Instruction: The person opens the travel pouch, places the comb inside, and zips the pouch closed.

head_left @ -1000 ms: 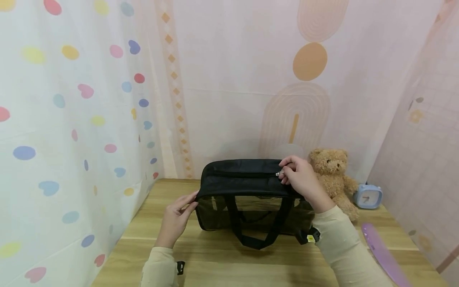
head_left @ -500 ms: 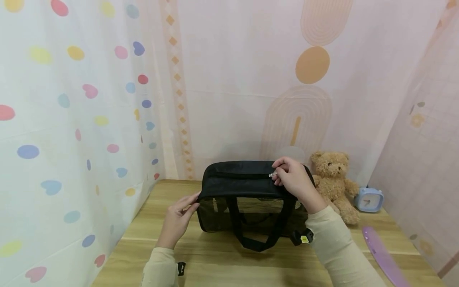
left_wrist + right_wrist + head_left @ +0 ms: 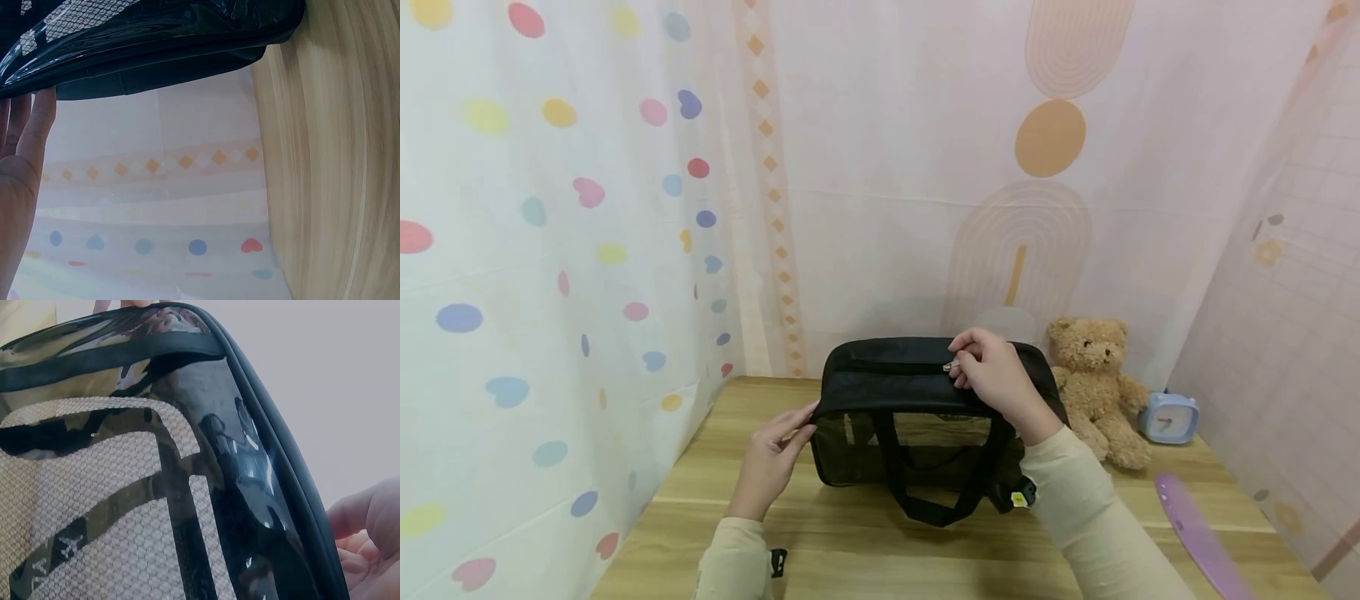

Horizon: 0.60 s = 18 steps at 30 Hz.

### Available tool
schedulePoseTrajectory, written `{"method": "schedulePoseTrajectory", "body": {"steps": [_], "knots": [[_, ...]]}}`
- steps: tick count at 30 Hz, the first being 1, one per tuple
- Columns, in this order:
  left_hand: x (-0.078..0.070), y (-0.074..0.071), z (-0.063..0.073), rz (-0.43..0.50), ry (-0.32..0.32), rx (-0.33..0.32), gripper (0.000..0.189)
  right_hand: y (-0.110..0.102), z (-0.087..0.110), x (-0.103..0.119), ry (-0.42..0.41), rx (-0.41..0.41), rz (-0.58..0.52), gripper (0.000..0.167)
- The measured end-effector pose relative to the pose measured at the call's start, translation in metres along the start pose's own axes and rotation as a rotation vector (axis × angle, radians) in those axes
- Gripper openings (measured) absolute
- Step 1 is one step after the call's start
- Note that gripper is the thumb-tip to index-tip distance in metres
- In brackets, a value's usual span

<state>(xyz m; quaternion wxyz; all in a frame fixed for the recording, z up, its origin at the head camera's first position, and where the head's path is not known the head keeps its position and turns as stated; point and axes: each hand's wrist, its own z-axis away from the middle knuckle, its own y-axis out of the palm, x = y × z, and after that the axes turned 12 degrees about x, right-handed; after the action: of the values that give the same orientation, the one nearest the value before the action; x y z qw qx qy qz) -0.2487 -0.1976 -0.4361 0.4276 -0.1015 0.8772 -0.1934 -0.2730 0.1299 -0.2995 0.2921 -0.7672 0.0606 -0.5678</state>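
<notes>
A black bag (image 3: 880, 393) with see-through side panels stands on the wooden table, its looped handle (image 3: 943, 510) hanging down in front. At the bag's left upper corner, my left hand (image 3: 771, 454) pinches the edge between thumb and fingers. My right hand (image 3: 996, 379) pinches the silver zipper pull (image 3: 951, 367) on the bag's top, right of the middle. A dark zipper line (image 3: 887, 367) runs left from the pull. The right wrist view shows a clear panel and pale mesh (image 3: 106, 519) close up, with my right hand (image 3: 375, 537) beyond the black edge.
A brown teddy bear (image 3: 1093, 392) sits behind and right of the bag, beside a light blue alarm clock (image 3: 1170, 418). A purple, flat, strip-like thing (image 3: 1198, 533) lies at the table's right. Patterned curtains (image 3: 880, 208) hang around the table (image 3: 865, 550).
My right hand has slid the zipper pull leftward along the bag's top. The left hand has kept its hold on the left corner.
</notes>
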Motion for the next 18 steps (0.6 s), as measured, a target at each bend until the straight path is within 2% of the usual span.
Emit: {"method": "schedulePoseTrajectory", "body": {"steps": [8,18], "knots": [[-0.001,0.000,0.000,0.008,-0.001,0.007,0.036,0.010,-0.008,0.002,-0.006,0.030,-0.006,0.018],[0.001,0.000,-0.001,0.011,0.007,-0.004,0.035,0.014,-0.008,0.004,0.004,0.024,-0.004,0.019]]}}
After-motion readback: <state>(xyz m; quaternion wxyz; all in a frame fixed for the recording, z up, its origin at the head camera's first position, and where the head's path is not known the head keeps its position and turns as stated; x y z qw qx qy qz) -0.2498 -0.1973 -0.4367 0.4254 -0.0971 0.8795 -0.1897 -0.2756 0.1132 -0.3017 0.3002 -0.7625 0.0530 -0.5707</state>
